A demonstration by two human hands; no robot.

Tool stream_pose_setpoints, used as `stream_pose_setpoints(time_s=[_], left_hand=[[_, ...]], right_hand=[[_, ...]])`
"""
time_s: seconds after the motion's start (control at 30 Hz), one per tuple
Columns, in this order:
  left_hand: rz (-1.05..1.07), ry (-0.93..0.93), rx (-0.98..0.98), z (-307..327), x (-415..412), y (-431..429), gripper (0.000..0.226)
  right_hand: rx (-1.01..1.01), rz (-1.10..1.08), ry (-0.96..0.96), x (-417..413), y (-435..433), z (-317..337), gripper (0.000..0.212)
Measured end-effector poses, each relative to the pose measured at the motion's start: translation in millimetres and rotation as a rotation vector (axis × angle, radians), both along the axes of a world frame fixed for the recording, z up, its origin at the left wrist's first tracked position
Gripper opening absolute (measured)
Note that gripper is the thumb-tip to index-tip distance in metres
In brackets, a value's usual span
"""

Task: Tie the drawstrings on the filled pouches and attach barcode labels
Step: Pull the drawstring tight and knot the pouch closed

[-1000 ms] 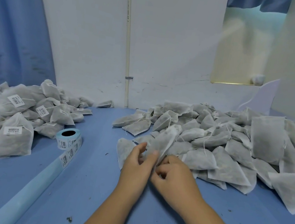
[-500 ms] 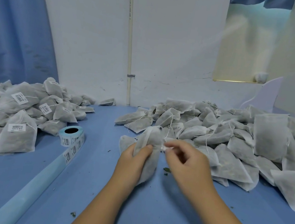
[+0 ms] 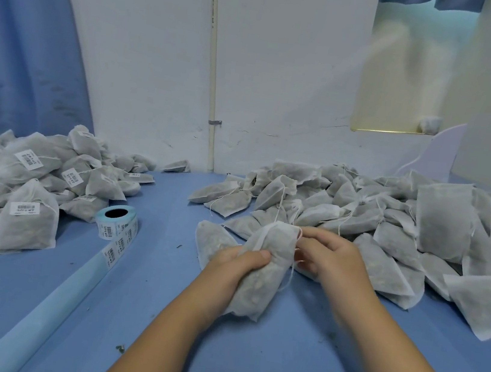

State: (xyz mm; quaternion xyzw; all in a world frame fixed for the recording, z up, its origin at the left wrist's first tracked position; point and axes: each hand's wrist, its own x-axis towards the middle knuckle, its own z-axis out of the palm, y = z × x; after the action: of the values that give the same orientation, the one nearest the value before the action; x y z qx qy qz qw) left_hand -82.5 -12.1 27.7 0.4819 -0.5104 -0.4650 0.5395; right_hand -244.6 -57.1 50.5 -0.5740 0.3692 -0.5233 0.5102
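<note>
Left hand [image 3: 234,264] wrapped round middle of filled pouch [image 3: 262,279], right hand [image 3: 333,258] pinching pouch's top edge, drawstring [image 3: 287,281] dangling between hands, label roll [image 3: 116,222] left of left hand, unlabelled pile [image 3: 390,225] behind right hand, labelled pile [image 3: 18,179] far left on desk [image 3: 244,362].

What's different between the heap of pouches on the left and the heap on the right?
The left heap carries white barcode labels; the right heap shows none. Left heap pouches look cinched at the top; right heap pouches mostly lie with loose strings. Both are grey filled pouches.
</note>
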Motion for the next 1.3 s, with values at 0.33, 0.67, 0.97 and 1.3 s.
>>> stream_pose_setpoints(time_s=[0.33, 0.67, 0.97, 1.3], left_hand=[[0.058, -0.112, -0.028, 2.8, -4.6, 1.2, 0.059], [0.243, -0.214, -0.162, 10.8, -10.3, 6.6, 0.031], [0.539, -0.772, -0.477, 21.4, -0.2, 14.5, 0.038], [0.094, -1.087, -0.352, 16.3, -3.3, 13.2, 0.016]], right_hand=[[0.054, 0.043, 0.052, -1.8, 0.4, 2.9, 0.015], [0.020, 0.080, 0.093, -2.6, 1.0, 3.4, 0.029], [0.126, 0.295, 0.114, -8.1, 3.6, 8.4, 0.018], [0.269, 0.462, -0.131, -16.2, 5.1, 16.8, 0.011]])
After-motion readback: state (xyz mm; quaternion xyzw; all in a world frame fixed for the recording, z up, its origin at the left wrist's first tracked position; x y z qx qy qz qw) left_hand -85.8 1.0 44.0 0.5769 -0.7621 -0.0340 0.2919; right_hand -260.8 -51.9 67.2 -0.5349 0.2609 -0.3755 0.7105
